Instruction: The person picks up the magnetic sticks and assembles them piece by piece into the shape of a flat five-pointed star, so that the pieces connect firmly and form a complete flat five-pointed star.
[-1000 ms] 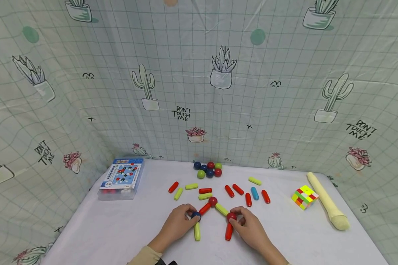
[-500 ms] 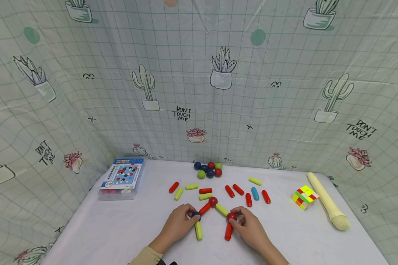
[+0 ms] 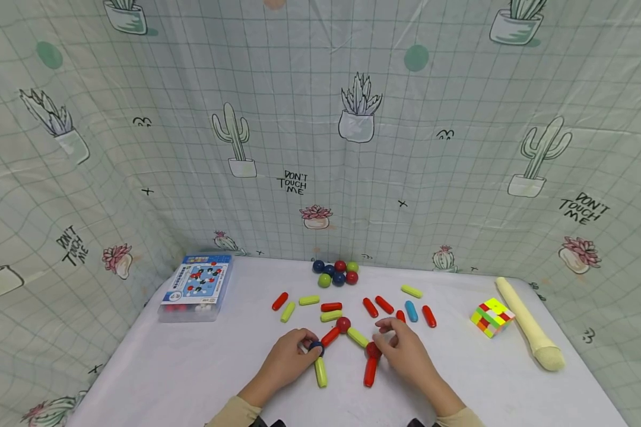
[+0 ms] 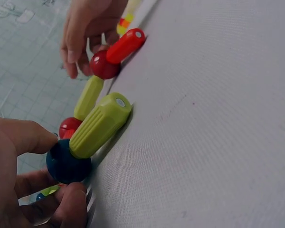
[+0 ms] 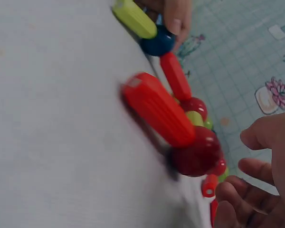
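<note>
Near the front edge of the table, your left hand pinches the blue ball of the stick-and-ball chain. Your right hand, fingers loosely spread and empty, hovers just beyond the red ball. The chain looks half-built; next seems to be a loose stick, needing a clean pinch.

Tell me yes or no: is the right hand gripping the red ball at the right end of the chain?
No: in the right wrist view the right hand hangs beside the red ball with its fingers spread and a gap between them.
</note>
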Demonstrator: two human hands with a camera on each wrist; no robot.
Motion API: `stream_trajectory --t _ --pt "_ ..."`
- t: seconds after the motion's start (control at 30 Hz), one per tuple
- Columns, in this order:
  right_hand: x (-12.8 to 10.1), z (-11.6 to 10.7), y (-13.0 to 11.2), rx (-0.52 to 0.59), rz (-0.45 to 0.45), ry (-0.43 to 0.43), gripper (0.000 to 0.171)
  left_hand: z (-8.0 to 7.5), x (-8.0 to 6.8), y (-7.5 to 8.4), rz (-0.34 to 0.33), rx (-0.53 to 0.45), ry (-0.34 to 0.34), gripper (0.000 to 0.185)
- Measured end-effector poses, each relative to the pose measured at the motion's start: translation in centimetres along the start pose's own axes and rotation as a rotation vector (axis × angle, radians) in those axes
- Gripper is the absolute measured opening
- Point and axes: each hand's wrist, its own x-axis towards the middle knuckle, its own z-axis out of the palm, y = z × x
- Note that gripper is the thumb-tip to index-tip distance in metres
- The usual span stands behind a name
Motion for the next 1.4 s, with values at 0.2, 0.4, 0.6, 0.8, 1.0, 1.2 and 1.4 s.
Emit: stream_trajectory --t 0.2,0.4,0.6,0.8,1.0,1.2,1.4 --pt "3.9 -1.2 -0.9 -0.095 -0.102 0.055 0.034 0.0 0.0 -0.3 -0.002 0.003 -0.006 0.02" --pt "8.0 -1.5 -1.2 -0.156 -0.165 0.034 0.037 -0.1 0.1 -0.4 0.01 -0.008 -0.019 0.021" --pt "11.5 -0.6 -1.3 -0.211 -0.201 -0.03 0.044 -0.1 0.1 -0.5 0.01 -0.026 -0.022 0.02" --pt "13.7 0.3 -1.8 -0.228 -0.193 -0.094 0.051 -0.2 0.1 -0.6 0.001 -0.032 -0.025 0.02" --pt "14.3 0.7 -2.3 -0.259 -0.198 -0.155 0.052 -0.2 0.1 -0.5 0.012 -0.022 -0.025 0.021" --pt "14.7 1.6 -2.3 -0.291 -0.192 -0.115 0.043 -0.3 0.1 -0.5 0.031 -0.017 -0.023 0.022" --pt "14.6 2.0 -2.2 -0.324 -0.183 -0.087 0.036 -0.3 0.2 -0.7 0.021 -0.02 -0.03 0.021"
